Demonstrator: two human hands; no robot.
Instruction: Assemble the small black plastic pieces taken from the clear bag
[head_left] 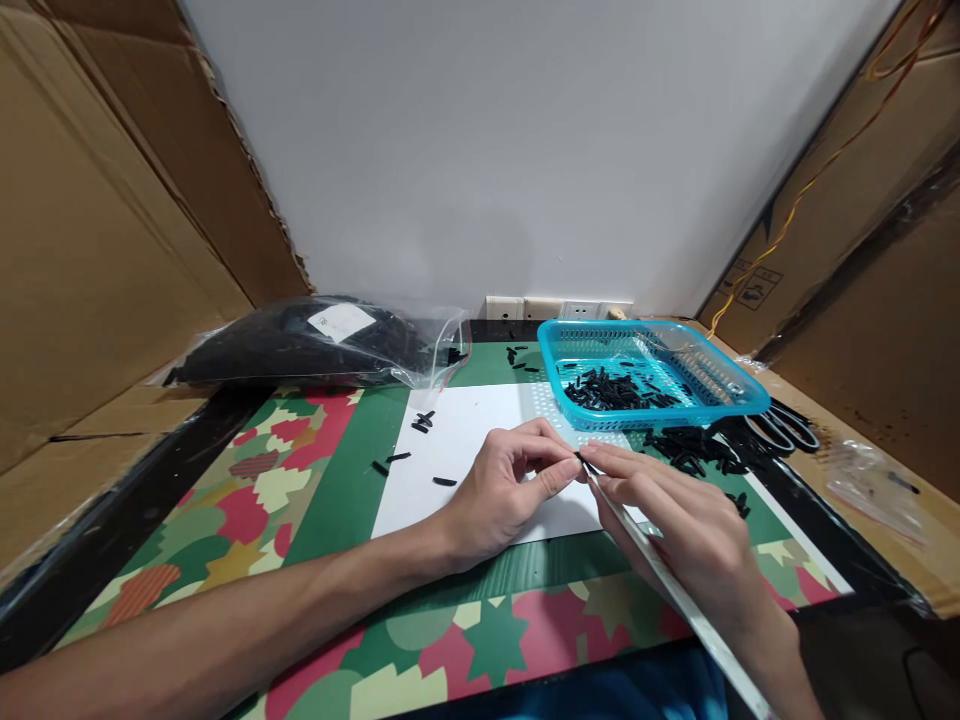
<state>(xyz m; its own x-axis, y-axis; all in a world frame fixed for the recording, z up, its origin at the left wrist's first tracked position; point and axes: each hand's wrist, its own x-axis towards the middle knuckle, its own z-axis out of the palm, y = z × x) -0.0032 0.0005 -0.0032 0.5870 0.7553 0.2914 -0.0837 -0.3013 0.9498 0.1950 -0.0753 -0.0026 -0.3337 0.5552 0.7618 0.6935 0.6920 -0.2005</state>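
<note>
Over the white sheet of paper [465, 440] at the middle of the patterned mat [300, 480], the person's two hands meet fingertip to fingertip. The left hand [502, 490] pinches a small black piece [582, 459] between thumb and forefinger, closed tight on it, and the right hand [675, 520] grips a long thin metal tool [675, 590], perhaps tweezers, whose tip touches that same piece. The piece is so small that a slight loosening of the pinch could likely let it drop onto the paper, where a few loose black pieces [420, 420] already lie, and it would be hard to tell apart from them. A push from the tool that is too firm or off-centre could flick the piece out of the fingers, or let the tip slide into the left fingertip. Just beyond the right hand, a blue basket [720, 400] holds more black pieces, with a heap of pieces [690, 450] lying beside it on the mat; a wide move of the right forearm could scatter that heap. Scissors [787, 428] lie past the basket, and a clear bag [315, 340] of dark stock rests well apart at the left.
</note>
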